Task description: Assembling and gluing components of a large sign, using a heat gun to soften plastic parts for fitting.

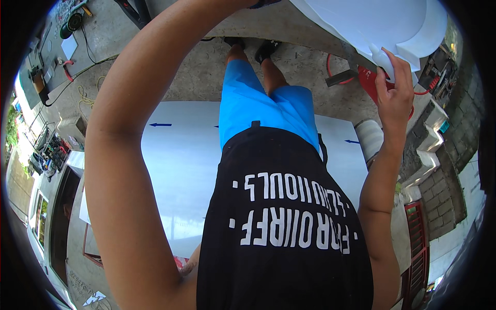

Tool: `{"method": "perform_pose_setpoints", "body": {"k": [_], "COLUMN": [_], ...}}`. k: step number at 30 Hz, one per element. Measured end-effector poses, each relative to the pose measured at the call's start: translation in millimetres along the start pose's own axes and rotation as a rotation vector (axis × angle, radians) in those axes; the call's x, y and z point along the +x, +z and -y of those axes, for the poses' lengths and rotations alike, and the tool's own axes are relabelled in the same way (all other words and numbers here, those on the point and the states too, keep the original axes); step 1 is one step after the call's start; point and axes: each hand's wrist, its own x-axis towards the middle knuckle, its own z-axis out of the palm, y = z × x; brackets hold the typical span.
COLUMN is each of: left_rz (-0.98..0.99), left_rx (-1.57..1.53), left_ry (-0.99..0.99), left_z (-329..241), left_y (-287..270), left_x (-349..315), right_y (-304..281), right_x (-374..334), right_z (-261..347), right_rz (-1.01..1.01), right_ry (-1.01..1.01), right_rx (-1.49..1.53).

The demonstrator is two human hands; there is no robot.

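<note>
My right hand [395, 95] is raised at the upper right. Its thumb and fingers are closed round a small rounded white piece [382, 62] at the lower edge of a large, smooth white curved shell [372, 23]. The shell has a broad rim and runs out of the picture at the top; its exact kind does not show. Bent at the elbow, my left arm [129, 98] reaches up past the top edge, where a bit of dark blue material [264, 3] shows at its end. My left hand itself lies outside the picture.
A large pale sheet [170, 155] with blue arrows lies behind me. A power tool [71, 25] and cables are at the upper left. A white cylinder [370, 138], red hose and metal pieces are on the right, near a block wall [444, 199].
</note>
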Motion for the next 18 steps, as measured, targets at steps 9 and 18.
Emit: {"method": "perform_pose_setpoints", "body": {"k": [9,18], "left_rz": [-0.079,-0.298], "left_rx": [-0.040,-0.294], "left_ry": [-0.022,-0.041], "left_z": [1,-4], "left_y": [7,30], "left_x": [-2,9], "right_y": [-2,-2], "right_x": [3,25], "right_z": [-13,-39], "right_rz": [-0.027,-0.061], "right_ry": [0.086,0.087], "right_rx": [0.041,0.058]}}
